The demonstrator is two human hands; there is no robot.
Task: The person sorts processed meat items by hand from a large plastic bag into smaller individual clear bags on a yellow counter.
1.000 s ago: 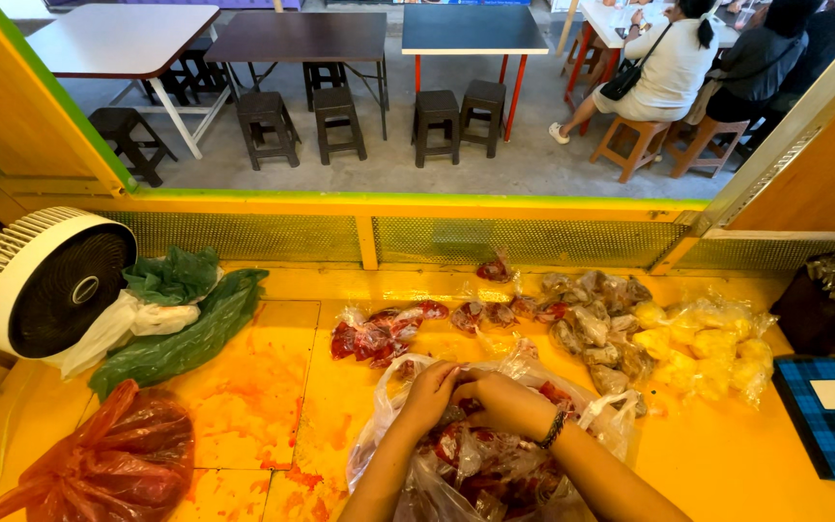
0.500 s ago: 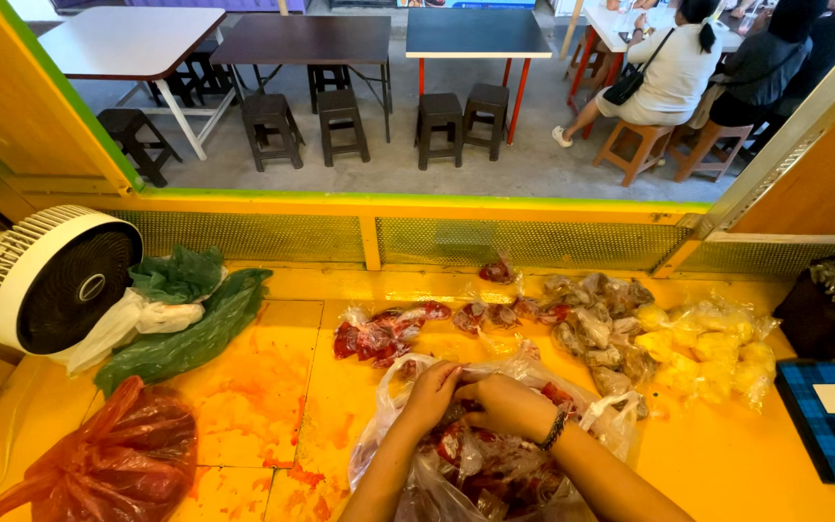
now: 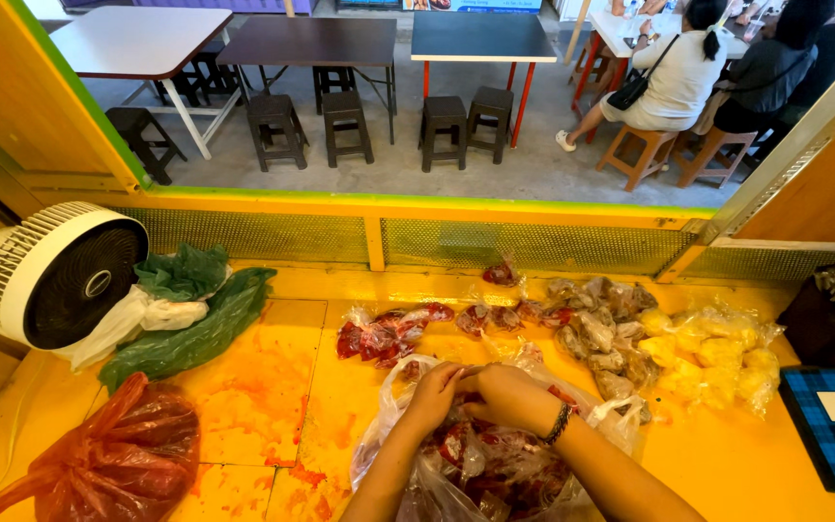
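Little has moved: left hand [image 3: 434,389] and right hand [image 3: 504,391] stay pinched together on the clear bag [image 3: 475,464] of red meat; knotting looks next.

Single head-worn view, no second camera to overlap with. It looks steeply down and forward from above a yellow counter [image 3: 359,290], close to it: the forearms enter from the bottom edge and both hands meet low centre. The counter fills the lower half; a white fan [image 3: 55,275] sits at the left edge. The upper half looks out past the counter's far rail to floor, tables [image 3: 316,39] and stools, probably wide-angle, edges bend.
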